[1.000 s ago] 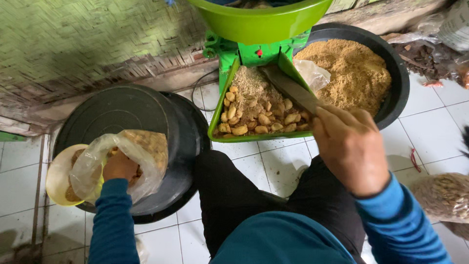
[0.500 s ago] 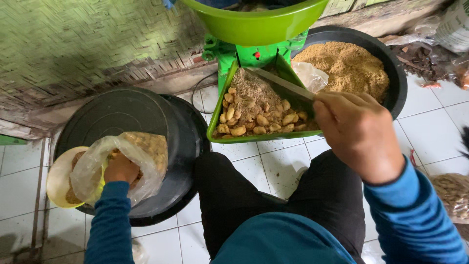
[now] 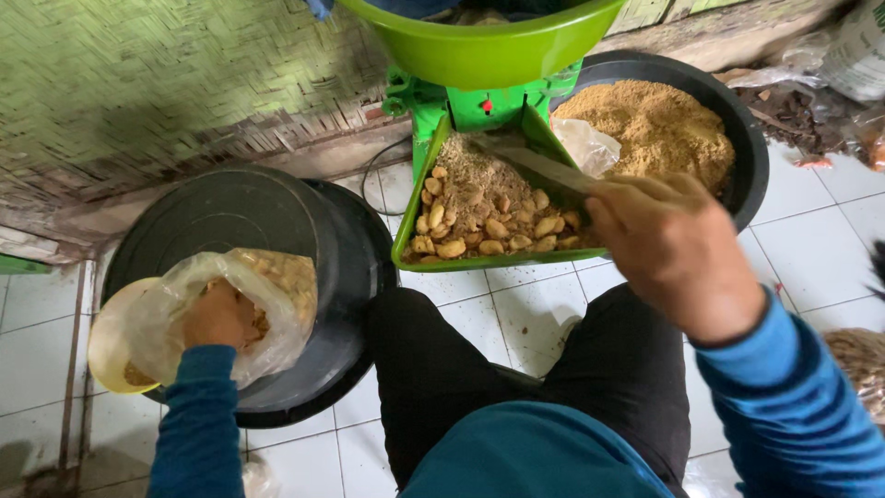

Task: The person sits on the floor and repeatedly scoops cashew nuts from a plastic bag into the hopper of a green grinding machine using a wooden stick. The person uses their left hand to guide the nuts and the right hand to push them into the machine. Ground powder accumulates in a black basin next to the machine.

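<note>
My right hand (image 3: 678, 249) grips a flat wooden stick (image 3: 535, 163) whose far end rests in the green chute tray (image 3: 415, 247) of a green grinding machine (image 3: 479, 106). The tray holds peanuts (image 3: 489, 229) and coarse ground meal. My left hand (image 3: 217, 316) is inside a clear plastic bag (image 3: 277, 295) with brown peanuts, which sits over a yellow bowl (image 3: 106, 346) on top of a black lid (image 3: 221, 212).
A black basin (image 3: 751, 148) of brown ground meal stands at the right behind the tray, with a clear bag at its rim. A green hopper bowl (image 3: 479, 41) tops the machine. The white tile floor (image 3: 525, 314), a woven bamboo wall (image 3: 157, 83) and my dark trousers surround these.
My right hand with the stick has moved slightly up and right along the tray. My left hand stays in the bag.
</note>
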